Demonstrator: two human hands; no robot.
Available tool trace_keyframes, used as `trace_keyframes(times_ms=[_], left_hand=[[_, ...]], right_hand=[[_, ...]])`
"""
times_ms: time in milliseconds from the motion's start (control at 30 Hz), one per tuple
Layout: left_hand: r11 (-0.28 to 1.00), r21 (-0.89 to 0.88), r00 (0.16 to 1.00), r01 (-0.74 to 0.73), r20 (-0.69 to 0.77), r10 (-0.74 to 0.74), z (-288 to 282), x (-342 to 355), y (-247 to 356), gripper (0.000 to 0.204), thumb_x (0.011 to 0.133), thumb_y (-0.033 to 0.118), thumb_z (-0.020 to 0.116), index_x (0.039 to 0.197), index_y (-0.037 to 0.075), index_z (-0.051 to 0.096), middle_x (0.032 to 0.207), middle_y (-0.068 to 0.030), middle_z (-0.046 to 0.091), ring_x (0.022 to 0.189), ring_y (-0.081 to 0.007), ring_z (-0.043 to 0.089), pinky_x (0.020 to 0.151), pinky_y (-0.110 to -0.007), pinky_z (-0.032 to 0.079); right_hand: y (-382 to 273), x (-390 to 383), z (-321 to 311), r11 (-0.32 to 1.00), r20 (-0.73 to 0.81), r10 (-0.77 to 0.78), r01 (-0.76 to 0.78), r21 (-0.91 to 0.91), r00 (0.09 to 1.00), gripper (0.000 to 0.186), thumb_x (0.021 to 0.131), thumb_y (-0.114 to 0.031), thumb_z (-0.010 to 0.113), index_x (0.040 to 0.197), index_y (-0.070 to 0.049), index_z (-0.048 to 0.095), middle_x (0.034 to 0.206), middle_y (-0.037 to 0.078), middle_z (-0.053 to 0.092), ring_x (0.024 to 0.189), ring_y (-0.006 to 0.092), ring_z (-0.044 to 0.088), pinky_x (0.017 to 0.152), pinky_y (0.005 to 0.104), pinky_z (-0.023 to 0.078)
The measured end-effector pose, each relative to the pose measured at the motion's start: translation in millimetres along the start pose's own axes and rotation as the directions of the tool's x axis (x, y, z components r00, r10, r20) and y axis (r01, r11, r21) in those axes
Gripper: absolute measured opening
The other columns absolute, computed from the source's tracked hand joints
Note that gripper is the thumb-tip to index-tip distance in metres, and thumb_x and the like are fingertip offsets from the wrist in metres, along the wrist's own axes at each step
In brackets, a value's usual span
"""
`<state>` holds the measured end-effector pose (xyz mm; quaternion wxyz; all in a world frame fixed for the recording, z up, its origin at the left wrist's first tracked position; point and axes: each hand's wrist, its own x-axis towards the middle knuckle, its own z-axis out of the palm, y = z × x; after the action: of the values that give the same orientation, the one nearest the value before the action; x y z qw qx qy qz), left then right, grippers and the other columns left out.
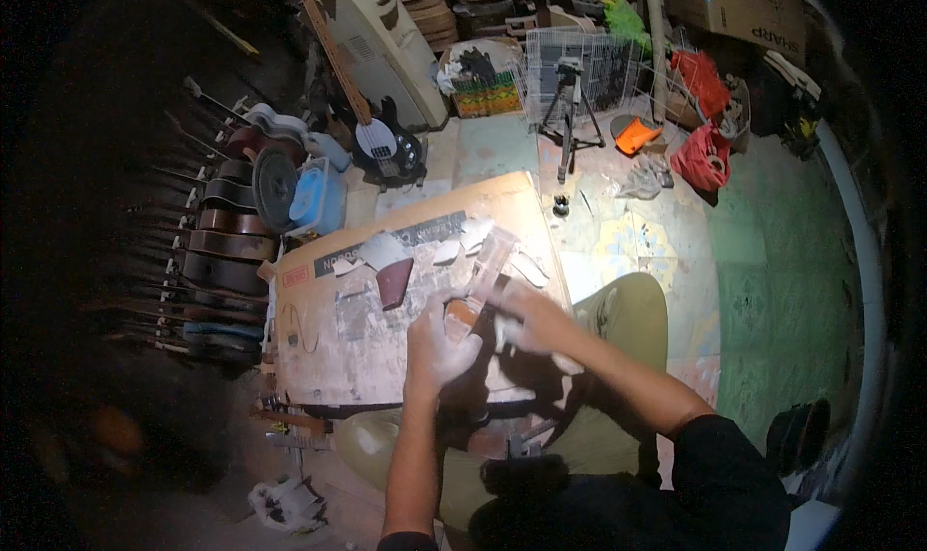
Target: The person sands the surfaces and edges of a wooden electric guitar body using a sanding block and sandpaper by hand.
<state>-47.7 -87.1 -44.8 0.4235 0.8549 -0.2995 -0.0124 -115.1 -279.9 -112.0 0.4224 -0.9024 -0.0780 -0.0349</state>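
Nearest, the seated person's olive-clad left thigh point(372, 447) lies along the near edge of a dusty cardboard sheet point(328, 372), and the right knee point(632, 314) rises just outside its right edge. The left forearm comes up almost straight toward the sheet, wrist fairly in line, while the right slants in from beyond its near right corner, elbow out. Above the right half of the sheet, the left hand point(439, 343) curls around an orange-brown piece point(463, 312), whitened fingers on one side and thumb on the other. The right hand point(526, 314) is blurred at the piece's far side, fingers bunched; I cannot tell whether they grip or only press. A pale strip point(495, 250) reaches from between the hands toward the sheet's far edge, and whether it joins the piece is unclear. To work it well, I would let the left hand do the steadying, bring the right elbow closer in, press lightly and evenly, and keep the left thumb clear of the right fingers. Resting the piece on the sheet would probably be steadier than holding it above. Farther over, a dark red wedge point(393, 285) lies mid-sheet among pale scraps point(445, 253), handy but apt to get underneath. Well past the sheet's far right corner stands a tripod point(571, 112).
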Motion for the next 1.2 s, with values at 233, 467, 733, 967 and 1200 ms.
trace_keyframes(times_ms=[233, 467, 733, 967, 1200], left_hand=[[0.998, 0.064, 0.995, 0.028, 0.098, -0.034, 30.1, -32.6, 18.1, 0.063, 0.063, 0.011, 0.073, 0.123, 0.002, 0.053, 0.108, -0.0224, 0.069, 0.099, -0.0384, 0.069, 0.087, -0.041, 0.054], [0.993, 0.096, 0.995, -0.073, 0.072, 0.066, 51.9, -51.1, 13.9, 0.067, 0.061, 0.010, 0.075, 0.124, 0.000, 0.053, 0.113, -0.0217, 0.068, 0.100, -0.0347, 0.070, 0.088, -0.039, 0.054], [0.997, 0.032, 0.996, -0.065, 0.071, 0.062, 22.8, -32.7, 11.8, 0.061, 0.061, 0.008, 0.075, 0.120, 0.001, 0.060, 0.108, -0.0192, 0.070, 0.098, -0.0329, 0.071, 0.087, -0.037, 0.055], [0.996, 0.080, 0.997, -0.033, 0.067, 0.028, -6.4, -35.1, 10.3, 0.053, 0.057, 0.006, 0.074, 0.106, -0.003, 0.057, 0.092, -0.0188, 0.071, 0.087, -0.0290, 0.072, 0.080, -0.037, 0.054], [0.996, 0.071, 0.993, 0.058, 0.095, -0.065, -1.9, -38.5, 22.7, 0.050, 0.059, 0.005, 0.071, 0.108, -0.001, 0.061, 0.107, -0.0216, 0.071, 0.097, -0.0333, 0.072, 0.086, -0.036, 0.055]], right_hand=[[26.2, -31.6, 1.0, 0.859, -0.506, 0.375, -0.086, 0.504, 0.777, 0.027, 0.087, -0.007, 0.064, 0.113, 0.000, 0.057, 0.089, 0.005, 0.058, 0.081, 0.0133, 0.056, 0.075, 0.0298, 0.048], [3.9, -72.2, -4.6, 0.558, -0.129, 0.492, -0.198, 0.805, 0.861, 0.035, 0.081, -0.011, 0.074, 0.111, -0.001, 0.059, 0.110, 0.007, 0.060, 0.102, 0.0150, 0.057, 0.093, 0.0299, 0.046], [-13.8, -69.2, -15.8, 0.954, -0.467, 0.088, 0.059, 0.293, 0.880, 0.028, 0.081, -0.001, 0.066, 0.108, -0.003, 0.071, 0.109, 0.013, 0.063, 0.097, 0.0278, 0.065, 0.089, 0.0334, 0.052], [-9.1, -43.4, -2.6, 0.959, -0.481, -0.175, 0.258, 0.113, 0.859, 0.036, 0.078, -0.010, 0.071, 0.114, -0.002, 0.068, 0.113, 0.016, 0.065, 0.099, 0.0314, 0.064, 0.086, 0.0374, 0.053], [-17.8, -54.5, 30.1, 0.987, -0.461, -0.130, 0.159, 0.023, 0.878, 0.046, 0.081, -0.036, 0.069, 0.110, -0.001, 0.069, 0.108, 0.017, 0.067, 0.092, 0.0334, 0.064, 0.075, 0.0409, 0.052]])
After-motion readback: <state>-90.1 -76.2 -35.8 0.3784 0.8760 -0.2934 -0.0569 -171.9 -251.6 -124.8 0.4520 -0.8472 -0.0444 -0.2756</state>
